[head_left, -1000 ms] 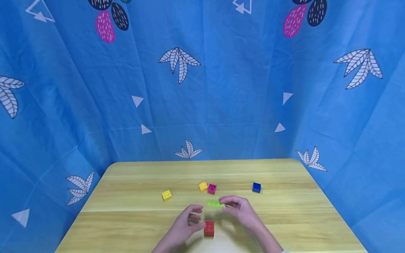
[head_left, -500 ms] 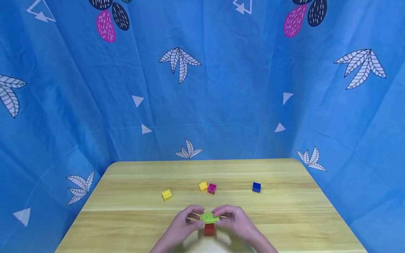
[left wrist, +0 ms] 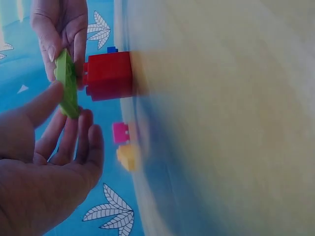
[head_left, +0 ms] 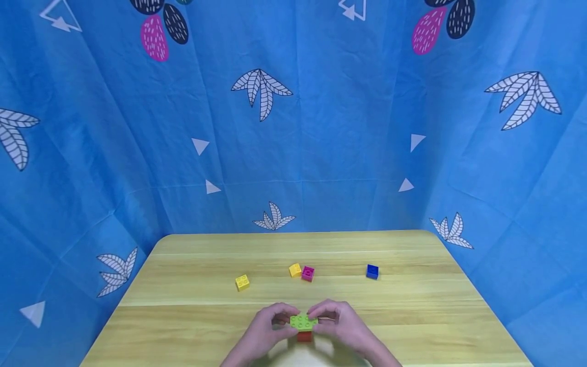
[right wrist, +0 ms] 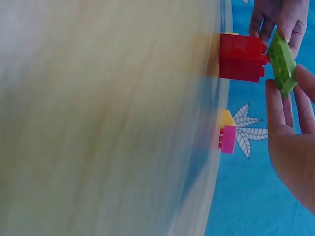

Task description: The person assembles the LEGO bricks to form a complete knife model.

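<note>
A thin lime-green toy building brick (head_left: pixel 302 322) with studs on top is pinched at its left end by my left hand (head_left: pixel 267 329) and at its right end by my right hand (head_left: pixel 341 323). Directly beneath stands a taller red building brick (head_left: pixel 304 337) on the table, studs up. In the left wrist view the green brick (left wrist: pixel 68 84) is tilted, and a small gap separates most of it from the studs of the red brick (left wrist: pixel 110 76). The right wrist view also shows the green brick (right wrist: pixel 282 66) slanted just above those studs.
On the wooden table (head_left: pixel 183 326), beyond the hands, lie a yellow brick (head_left: pixel 242 283), an orange-yellow brick (head_left: pixel 295 270), a magenta brick (head_left: pixel 308 273) close to it, and a dark blue brick (head_left: pixel 372 271). A blue patterned cloth (head_left: pixel 321 153) hangs behind the table.
My right hand has brought the green brick left and nearer, over the red brick. My left hand, earlier beside the red brick, now pinches the green brick's other end.
</note>
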A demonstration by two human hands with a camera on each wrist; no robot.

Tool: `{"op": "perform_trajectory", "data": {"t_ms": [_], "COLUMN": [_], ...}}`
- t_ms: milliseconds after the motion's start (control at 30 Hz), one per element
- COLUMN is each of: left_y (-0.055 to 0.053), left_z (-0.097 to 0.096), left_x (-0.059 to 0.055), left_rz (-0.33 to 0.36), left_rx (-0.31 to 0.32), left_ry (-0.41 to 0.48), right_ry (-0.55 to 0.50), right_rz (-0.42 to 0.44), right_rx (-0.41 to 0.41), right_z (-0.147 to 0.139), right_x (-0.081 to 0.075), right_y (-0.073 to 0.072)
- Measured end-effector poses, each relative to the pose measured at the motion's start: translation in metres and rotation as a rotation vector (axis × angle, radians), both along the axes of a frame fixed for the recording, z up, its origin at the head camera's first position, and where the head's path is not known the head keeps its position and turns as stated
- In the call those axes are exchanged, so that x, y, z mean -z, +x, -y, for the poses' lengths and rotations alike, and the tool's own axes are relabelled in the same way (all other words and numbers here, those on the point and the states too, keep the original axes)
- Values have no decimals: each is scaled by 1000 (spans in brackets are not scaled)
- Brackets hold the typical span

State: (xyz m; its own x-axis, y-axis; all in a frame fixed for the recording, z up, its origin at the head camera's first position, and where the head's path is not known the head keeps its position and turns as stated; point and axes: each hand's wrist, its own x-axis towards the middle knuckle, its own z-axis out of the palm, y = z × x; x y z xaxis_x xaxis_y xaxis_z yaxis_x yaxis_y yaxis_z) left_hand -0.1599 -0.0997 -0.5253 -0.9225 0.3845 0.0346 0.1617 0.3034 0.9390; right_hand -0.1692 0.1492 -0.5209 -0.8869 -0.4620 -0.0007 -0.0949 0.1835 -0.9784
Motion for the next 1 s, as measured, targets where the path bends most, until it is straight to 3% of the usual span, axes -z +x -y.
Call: {"op": "perform_trajectory", "data": {"t_ms": [267, 1000], "left_y": [-2, -4], "left_z": [-2, -3], "left_x": [6, 8], "left_rz": [26, 61], "left_rx": [29, 56], "left_ry": [5, 62], "right_ry": [-14, 101], "right_rz": [32, 3], "right_rx": [-16, -2], "right_z": [0, 2], "right_x": [-1, 1], "right_y": [0, 2]}}
